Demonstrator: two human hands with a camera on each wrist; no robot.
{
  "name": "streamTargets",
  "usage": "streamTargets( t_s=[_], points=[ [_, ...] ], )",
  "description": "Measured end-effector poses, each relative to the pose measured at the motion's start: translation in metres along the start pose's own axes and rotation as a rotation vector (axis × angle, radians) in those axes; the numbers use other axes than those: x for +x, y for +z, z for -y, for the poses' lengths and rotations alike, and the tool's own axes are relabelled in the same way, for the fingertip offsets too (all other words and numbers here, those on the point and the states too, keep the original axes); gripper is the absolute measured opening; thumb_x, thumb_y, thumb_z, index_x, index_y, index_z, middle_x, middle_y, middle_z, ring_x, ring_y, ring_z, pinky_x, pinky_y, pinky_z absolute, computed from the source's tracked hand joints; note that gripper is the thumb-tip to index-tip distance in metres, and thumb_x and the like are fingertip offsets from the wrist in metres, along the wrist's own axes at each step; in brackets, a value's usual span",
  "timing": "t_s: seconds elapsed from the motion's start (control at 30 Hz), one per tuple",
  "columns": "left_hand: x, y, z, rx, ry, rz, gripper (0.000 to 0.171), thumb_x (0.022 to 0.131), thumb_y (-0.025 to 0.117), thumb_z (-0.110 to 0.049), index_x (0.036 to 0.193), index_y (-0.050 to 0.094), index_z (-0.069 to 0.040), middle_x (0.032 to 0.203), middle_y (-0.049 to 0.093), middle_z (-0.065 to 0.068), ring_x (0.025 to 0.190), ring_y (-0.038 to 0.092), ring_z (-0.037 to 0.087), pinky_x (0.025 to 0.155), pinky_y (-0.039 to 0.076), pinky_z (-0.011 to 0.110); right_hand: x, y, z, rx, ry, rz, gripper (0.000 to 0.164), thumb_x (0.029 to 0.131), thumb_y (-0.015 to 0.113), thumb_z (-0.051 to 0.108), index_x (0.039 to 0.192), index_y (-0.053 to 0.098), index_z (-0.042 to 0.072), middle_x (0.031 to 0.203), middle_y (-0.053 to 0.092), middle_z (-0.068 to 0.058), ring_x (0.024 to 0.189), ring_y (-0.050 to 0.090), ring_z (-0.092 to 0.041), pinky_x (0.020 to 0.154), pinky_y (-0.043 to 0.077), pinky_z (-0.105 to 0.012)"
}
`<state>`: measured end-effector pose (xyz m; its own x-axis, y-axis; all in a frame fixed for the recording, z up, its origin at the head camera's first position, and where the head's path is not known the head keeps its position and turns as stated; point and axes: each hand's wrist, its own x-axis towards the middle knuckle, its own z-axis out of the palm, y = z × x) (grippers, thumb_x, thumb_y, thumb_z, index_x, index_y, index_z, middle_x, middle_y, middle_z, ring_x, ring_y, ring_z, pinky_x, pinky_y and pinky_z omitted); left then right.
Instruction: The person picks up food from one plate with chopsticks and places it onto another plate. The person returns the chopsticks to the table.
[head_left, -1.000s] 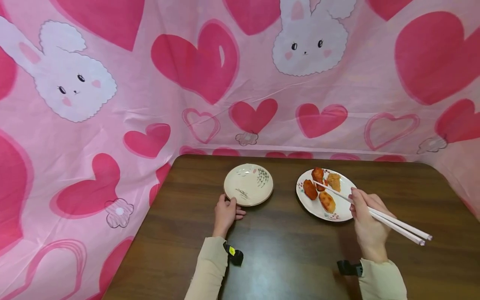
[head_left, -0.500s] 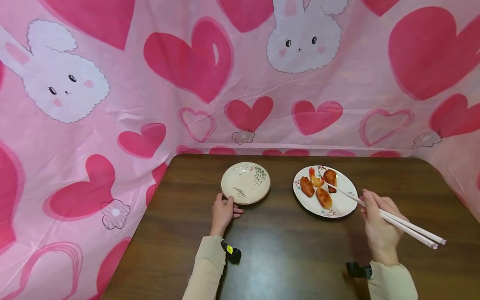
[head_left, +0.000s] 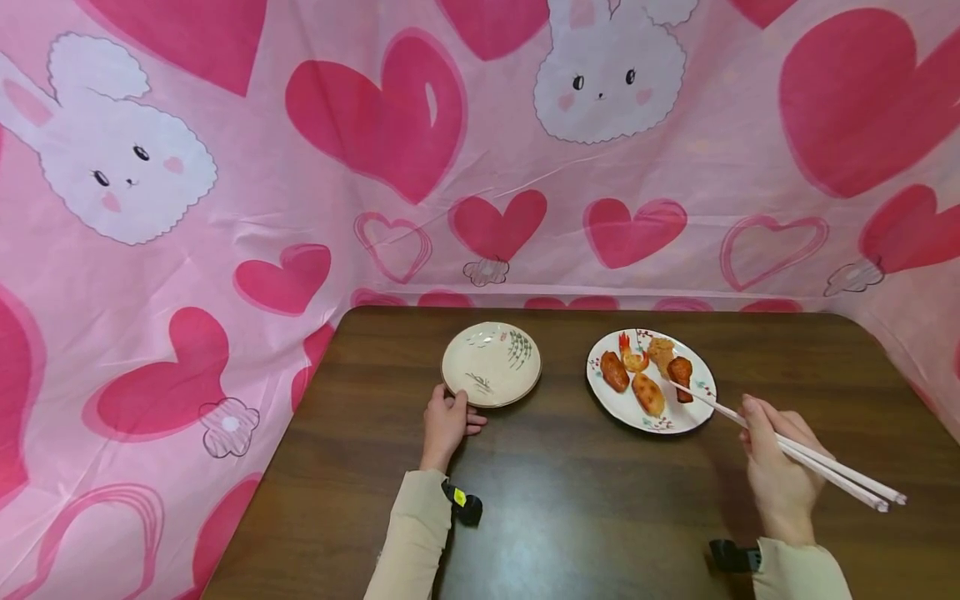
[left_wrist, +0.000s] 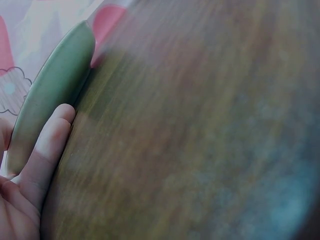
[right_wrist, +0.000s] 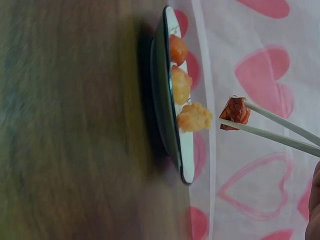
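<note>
My right hand (head_left: pixel 783 471) holds a pair of white chopsticks (head_left: pixel 825 467). Between their tips is a dark reddish-brown drumstick-like piece (head_left: pixel 680 377), which the right wrist view shows raised off the white plate (right_wrist: pixel 187 155). On that flower-patterned plate lie a brown wing-like piece (head_left: pixel 614 372), a shrimp (head_left: pixel 634 360), a golden oval piece (head_left: pixel 647 395) and a crumbly fried piece (head_left: pixel 660 353). My left hand (head_left: pixel 446 425) grips the near left edge of a cream plate (head_left: pixel 487 367), thumb at the rim; in the left wrist view, fingers (left_wrist: pixel 47 145) lie along its greenish outer wall.
Both plates stand on a dark wooden table (head_left: pixel 570 492), apart from each other. A pink cloth (head_left: pixel 637 183) with hearts and rabbits hangs behind the table and along its left side. Each wrist carries a small black camera.
My right hand has moved right and slightly nearer, carrying the drumstick-like piece from the back left of the food plate to above its right side. My left hand stays at the cream plate.
</note>
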<state>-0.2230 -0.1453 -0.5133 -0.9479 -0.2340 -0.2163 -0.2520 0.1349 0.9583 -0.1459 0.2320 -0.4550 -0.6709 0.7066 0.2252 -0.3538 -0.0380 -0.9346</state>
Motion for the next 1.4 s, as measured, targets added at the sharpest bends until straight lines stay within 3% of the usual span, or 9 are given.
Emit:
streamTargets(
  t_s=[0.13,0.37,0.53,0.9,1.23,1.4],
  points=[
    [0.001,0.002,-0.002,-0.007,-0.001,0.005,0.045,0.098,0.046,-0.021,0.139,0.037,-0.003,0.082,0.07,0.016,0.064,0.073,0.021,0.057,0.061,0.032,0.002,-0.006,-0.002,-0.048,0.014,0.0,0.022,0.079,0.075,0.002,0.097,0.072,-0.012,0.066,0.069,0.006,0.048,0.056,-0.002,0.043,0.045,-0.007],
    [0.001,0.003,0.0,-0.007,0.0,-0.009,0.046,0.099,0.046,-0.021,0.14,0.036,-0.004,0.082,0.069,0.017,0.063,0.072,0.021,0.057,0.061,0.032,0.005,-0.013,-0.008,-0.292,-0.037,0.027,0.02,0.083,0.073,0.006,0.098,0.073,-0.007,0.062,0.063,0.015,0.051,0.054,0.002,0.045,0.042,-0.007],
    [0.001,0.002,0.0,-0.004,0.003,-0.003,0.047,0.099,0.046,-0.023,0.141,0.036,-0.004,0.083,0.07,0.017,0.064,0.072,0.02,0.057,0.061,0.032,0.006,-0.012,-0.011,-0.373,-0.041,0.032,0.019,0.083,0.073,0.009,0.096,0.074,-0.006,0.059,0.06,0.018,0.049,0.052,0.002,0.043,0.039,-0.008],
    [0.001,0.0,0.001,-0.018,-0.009,0.002,0.047,0.098,0.046,-0.021,0.14,0.035,-0.003,0.084,0.069,0.017,0.065,0.073,0.021,0.058,0.061,0.032,0.0,-0.01,-0.014,-0.578,-0.301,0.115,0.017,0.084,0.074,0.013,0.095,0.077,0.001,0.064,0.051,0.028,0.055,0.042,0.008,0.047,0.029,-0.008],
    [0.004,0.0,0.003,-0.017,-0.009,0.006,0.049,0.098,0.046,-0.021,0.141,0.034,-0.003,0.083,0.069,0.017,0.065,0.073,0.021,0.058,0.061,0.033,0.002,-0.008,-0.02,-0.562,-0.501,0.199,0.013,0.079,0.074,-0.001,0.092,0.076,-0.002,0.072,0.05,0.032,0.06,0.041,0.015,0.052,0.03,-0.002],
    [0.004,0.0,0.003,-0.016,-0.01,0.007,0.049,0.098,0.046,-0.021,0.141,0.034,-0.003,0.083,0.069,0.016,0.065,0.073,0.021,0.058,0.061,0.033,0.003,-0.007,-0.022,-0.561,-0.542,0.212,0.014,0.079,0.074,-0.001,0.093,0.076,-0.002,0.073,0.05,0.03,0.06,0.041,0.015,0.052,0.029,-0.001]
  ],
)
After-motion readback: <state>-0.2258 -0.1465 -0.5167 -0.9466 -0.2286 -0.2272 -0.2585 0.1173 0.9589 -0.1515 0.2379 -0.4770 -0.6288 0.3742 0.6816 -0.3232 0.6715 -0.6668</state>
